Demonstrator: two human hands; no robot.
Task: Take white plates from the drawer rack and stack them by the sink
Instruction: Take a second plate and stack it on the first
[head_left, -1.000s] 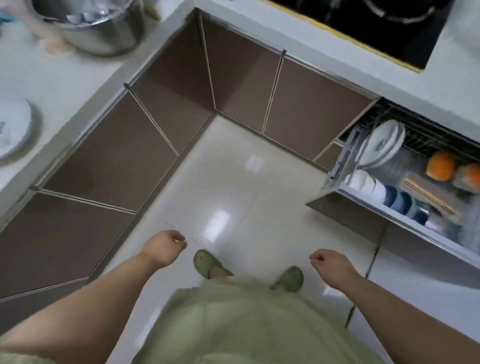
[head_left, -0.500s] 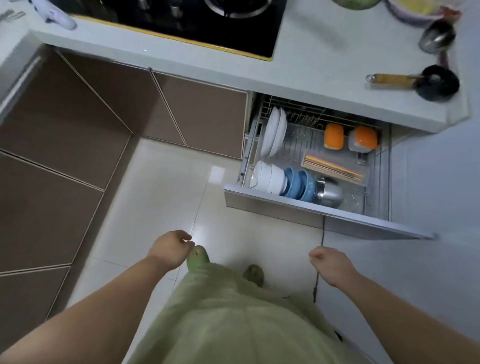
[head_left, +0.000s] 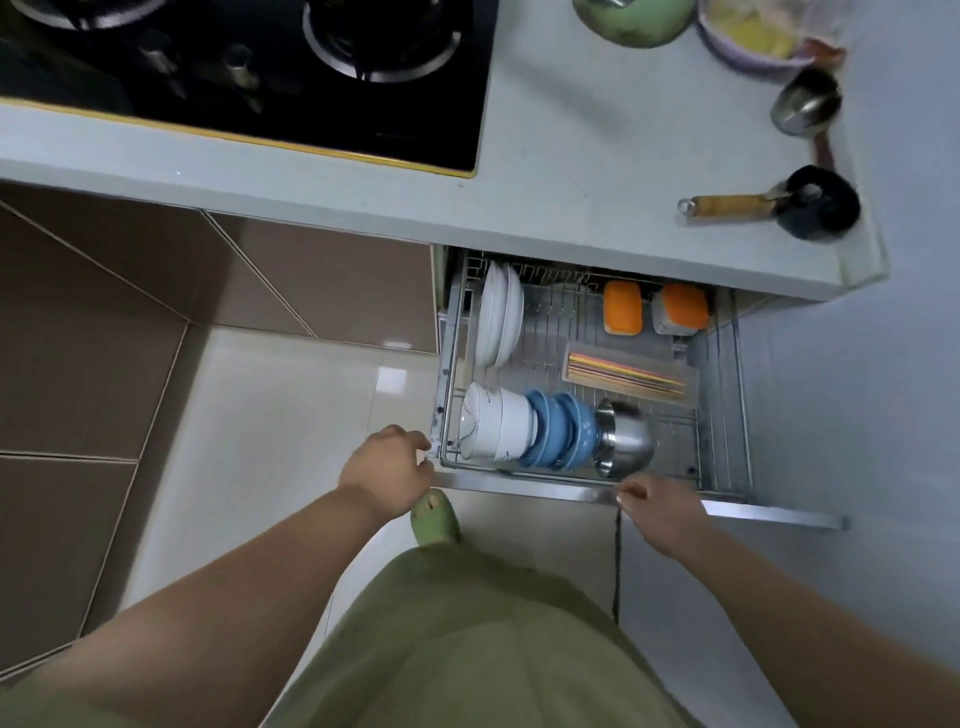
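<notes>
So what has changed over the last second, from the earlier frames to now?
The view swung from the corner cabinets to the open drawer. Both hands came forward from near the body: the left hand reaches its left front corner, the right hand its front edge. Neither holds anything. The white plates still stand upright in the rack, untouched.
</notes>
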